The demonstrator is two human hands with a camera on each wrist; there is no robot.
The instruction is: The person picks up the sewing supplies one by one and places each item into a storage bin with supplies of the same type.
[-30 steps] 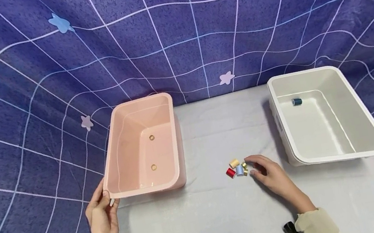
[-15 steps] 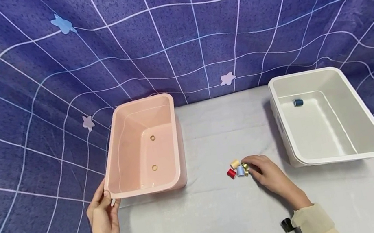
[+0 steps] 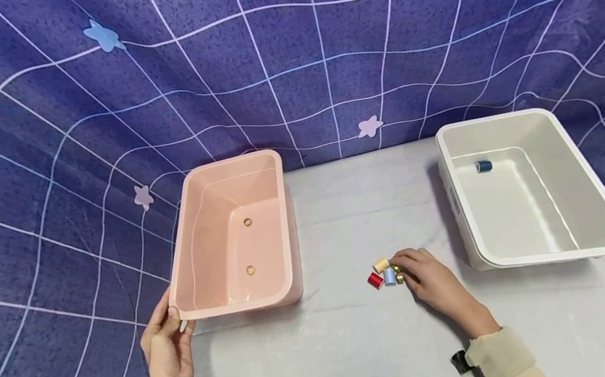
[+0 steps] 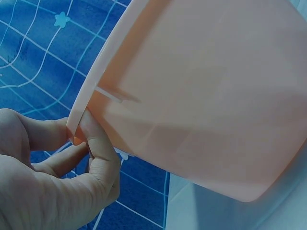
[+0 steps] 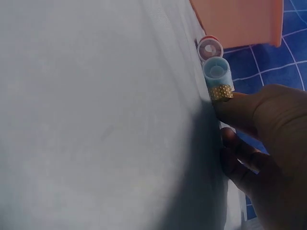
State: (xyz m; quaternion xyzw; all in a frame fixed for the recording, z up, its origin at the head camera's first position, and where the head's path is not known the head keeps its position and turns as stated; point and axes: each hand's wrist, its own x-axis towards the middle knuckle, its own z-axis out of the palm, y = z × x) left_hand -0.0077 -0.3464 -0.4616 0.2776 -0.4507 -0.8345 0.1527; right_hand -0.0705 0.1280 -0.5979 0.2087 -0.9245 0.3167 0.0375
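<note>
right hand [image 3: 433, 279] moved nearer spools [image 3: 389, 276], fingers bent, perhaps pinching gold ring [image 3: 396, 268]

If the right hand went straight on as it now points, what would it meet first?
The right hand would likely meet the gold pieces first, with the blue spool just beyond; whether it already touches them is unclear.

W/in view are 2 tubs [image 3: 238, 307], 4 spools [image 3: 389, 276], min. 4 gold rings [image 3: 400, 279] & 2 hands [image 3: 167, 354].

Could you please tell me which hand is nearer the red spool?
Right: the right hand is to the right of the red spool, beyond the light blue spool, while the left hand grips the pink bin, farther left.
</note>
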